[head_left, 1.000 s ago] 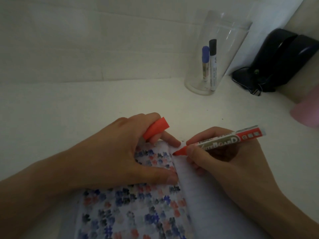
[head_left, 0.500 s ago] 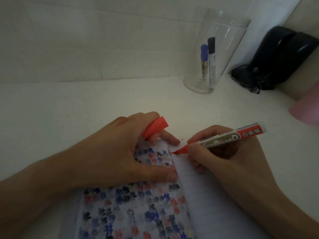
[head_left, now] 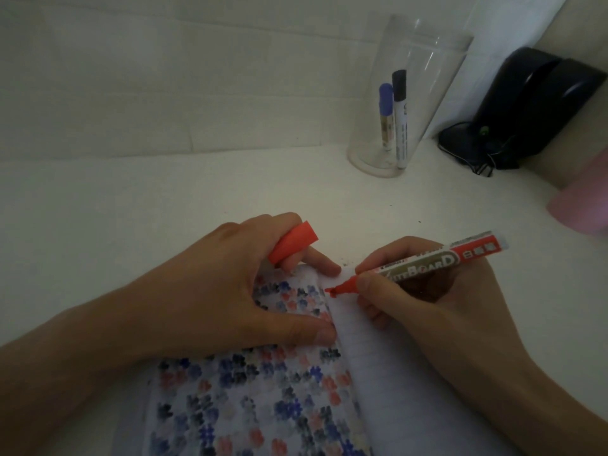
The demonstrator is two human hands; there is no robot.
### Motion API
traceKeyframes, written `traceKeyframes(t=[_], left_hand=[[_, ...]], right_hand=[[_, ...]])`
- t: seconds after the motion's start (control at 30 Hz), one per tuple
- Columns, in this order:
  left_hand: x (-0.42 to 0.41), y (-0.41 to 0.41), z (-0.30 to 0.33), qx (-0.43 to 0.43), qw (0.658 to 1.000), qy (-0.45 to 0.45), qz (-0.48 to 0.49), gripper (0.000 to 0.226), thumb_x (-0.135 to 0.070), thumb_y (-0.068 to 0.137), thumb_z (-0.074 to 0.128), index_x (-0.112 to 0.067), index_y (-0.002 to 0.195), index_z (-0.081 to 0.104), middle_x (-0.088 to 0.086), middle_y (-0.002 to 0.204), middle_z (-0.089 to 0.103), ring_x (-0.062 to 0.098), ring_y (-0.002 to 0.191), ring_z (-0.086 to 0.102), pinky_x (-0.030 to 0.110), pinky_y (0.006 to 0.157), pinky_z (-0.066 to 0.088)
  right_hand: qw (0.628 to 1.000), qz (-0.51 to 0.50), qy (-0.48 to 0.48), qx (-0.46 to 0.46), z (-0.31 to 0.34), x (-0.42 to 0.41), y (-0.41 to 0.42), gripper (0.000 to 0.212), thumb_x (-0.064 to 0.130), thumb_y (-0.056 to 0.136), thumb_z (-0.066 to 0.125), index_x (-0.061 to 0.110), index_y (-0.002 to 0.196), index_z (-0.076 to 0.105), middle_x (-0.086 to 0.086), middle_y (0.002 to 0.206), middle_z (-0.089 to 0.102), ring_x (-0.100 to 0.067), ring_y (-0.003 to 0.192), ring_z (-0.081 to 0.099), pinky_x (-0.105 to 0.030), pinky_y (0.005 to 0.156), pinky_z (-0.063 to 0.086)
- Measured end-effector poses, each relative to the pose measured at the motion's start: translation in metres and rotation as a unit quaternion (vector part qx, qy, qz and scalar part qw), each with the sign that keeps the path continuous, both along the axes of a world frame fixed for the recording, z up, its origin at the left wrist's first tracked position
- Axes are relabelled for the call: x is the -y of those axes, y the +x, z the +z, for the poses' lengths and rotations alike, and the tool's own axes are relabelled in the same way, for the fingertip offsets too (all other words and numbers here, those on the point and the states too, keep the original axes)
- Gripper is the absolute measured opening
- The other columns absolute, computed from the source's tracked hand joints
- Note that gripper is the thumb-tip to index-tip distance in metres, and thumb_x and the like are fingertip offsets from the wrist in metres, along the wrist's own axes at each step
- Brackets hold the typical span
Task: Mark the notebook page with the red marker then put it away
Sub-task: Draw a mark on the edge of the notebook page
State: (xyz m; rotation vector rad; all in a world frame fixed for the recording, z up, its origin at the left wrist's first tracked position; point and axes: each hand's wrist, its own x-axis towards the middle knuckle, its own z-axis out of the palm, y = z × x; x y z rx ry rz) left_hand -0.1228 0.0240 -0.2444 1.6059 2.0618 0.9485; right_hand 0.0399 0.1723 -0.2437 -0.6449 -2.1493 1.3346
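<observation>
An open notebook [head_left: 378,373] lies at the near edge of the white table. Its left page is covered with blue, red and black marks; its right page is lined and mostly blank. My right hand [head_left: 437,307] grips the uncapped red marker [head_left: 421,261], whose tip touches the top of the right page near the spine. My left hand [head_left: 217,291] presses down on the left page, thumb by the spine, and holds the red cap [head_left: 292,243] between its fingers.
A clear plastic cup [head_left: 404,93] stands at the back right, holding a blue marker [head_left: 385,115] and a black marker [head_left: 400,118]. A black device [head_left: 533,106] with cables sits in the far right corner. A pink object [head_left: 579,205] is at the right edge.
The marker tip has shifted slightly left and down on the top of the right page. My left hand stays on the left page with the cap.
</observation>
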Motion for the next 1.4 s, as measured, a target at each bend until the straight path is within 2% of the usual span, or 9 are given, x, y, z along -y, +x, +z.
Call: traceKeyframes(t=[0.37,0.53,0.7,0.87,0.97,1.1,1.23,1.3,1.4], left_hand=[[0.0,0.0,0.0,-0.001,1.0,0.003,-0.006,0.06,-0.065,0.064,0.082,-0.042,0.116,0.061,-0.034,0.119,0.069,-0.01,0.105,0.067,0.02,0.087,0.058],[0.0,0.0,0.001,0.0,1.0,0.003,-0.005,0.058,-0.065,0.063,0.082,-0.042,0.112,0.062,-0.038,0.119,0.067,-0.013,0.102,0.066,0.006,0.083,0.051],[-0.001,0.0,0.001,-0.002,1.0,0.002,-0.004,0.058,-0.064,0.063,0.082,-0.043,0.113,0.063,-0.037,0.12,0.067,-0.013,0.102,0.065,0.007,0.085,0.051],[-0.001,-0.001,-0.001,-0.003,1.0,-0.002,-0.001,0.063,-0.067,0.062,0.082,-0.043,0.116,0.059,-0.039,0.121,0.066,-0.01,0.102,0.067,0.01,0.08,0.055],[-0.001,-0.001,-0.002,-0.005,1.0,0.0,0.002,0.061,-0.065,0.063,0.083,-0.042,0.115,0.059,-0.038,0.121,0.066,-0.009,0.102,0.068,0.009,0.081,0.054],[0.0,0.0,-0.002,-0.012,1.0,-0.001,0.004,0.059,-0.066,0.064,0.082,-0.043,0.114,0.06,-0.034,0.121,0.067,-0.007,0.101,0.068,0.012,0.079,0.056],[0.0,0.0,-0.003,-0.031,0.999,-0.012,-0.003,0.049,-0.068,0.069,0.079,-0.052,0.108,0.055,-0.028,0.124,0.067,-0.001,0.103,0.067,0.019,0.085,0.054],[0.001,0.001,0.001,-0.022,1.0,-0.006,-0.009,0.044,-0.062,0.071,0.082,-0.05,0.106,0.056,-0.027,0.122,0.068,-0.001,0.102,0.068,0.016,0.082,0.054],[0.001,-0.001,0.005,-0.015,0.999,0.003,-0.034,0.027,-0.045,0.086,0.078,-0.052,0.091,0.053,-0.022,0.123,0.072,0.003,0.096,0.07,0.012,0.075,0.05]], right_hand=[[1.0,0.021,-0.001,0.006,0.002,0.002,0.001,0.002,0.014,0.07,0.079,0.014,0.071,0.077,-0.003,0.064,0.077,-0.013,0.056,0.072,-0.025,0.058,0.059],[1.0,-0.01,0.009,0.006,-0.001,-0.001,0.001,0.02,0.034,0.063,0.078,0.016,0.07,0.076,-0.001,0.061,0.075,-0.011,0.052,0.069,-0.022,0.053,0.055],[1.0,-0.013,0.014,0.008,-0.005,-0.001,0.0,0.03,0.046,0.059,0.075,0.018,0.07,0.076,0.001,0.06,0.074,-0.01,0.05,0.067,-0.022,0.051,0.054],[0.992,-0.046,-0.086,-0.08,-0.007,-0.011,0.003,0.005,0.009,0.071,0.071,0.007,0.069,0.074,-0.01,0.055,0.071,-0.012,0.049,0.062,-0.019,0.047,0.05],[0.991,-0.02,-0.104,-0.083,-0.007,-0.012,0.003,0.008,0.0,0.077,0.071,0.004,0.07,0.073,-0.009,0.053,0.069,-0.014,0.048,0.059,-0.018,0.046,0.047],[0.984,0.005,-0.137,-0.116,-0.009,-0.013,0.002,0.003,0.0,0.079,0.073,0.002,0.079,0.071,-0.013,0.059,0.069,-0.018,0.053,0.06,-0.021,0.05,0.051],[0.979,-0.027,-0.117,-0.162,-0.009,-0.015,0.001,0.018,0.009,0.081,0.076,0.003,0.095,0.066,-0.015,0.077,0.073,-0.025,0.066,0.066,-0.033,0.063,0.058],[0.978,-0.071,-0.106,-0.168,-0.009,-0.017,0.001,0.016,0.008,0.086,0.074,0.006,0.1,0.066,-0.014,0.086,0.074,-0.024,0.071,0.069,-0.039,0.07,0.059],[0.966,-0.085,-0.164,-0.18,-0.009,-0.019,0.001,0.01,0.007,0.091,0.069,0.011,0.1,0.069,-0.012,0.087,0.074,-0.023,0.079,0.07,-0.035,0.071,0.058]])
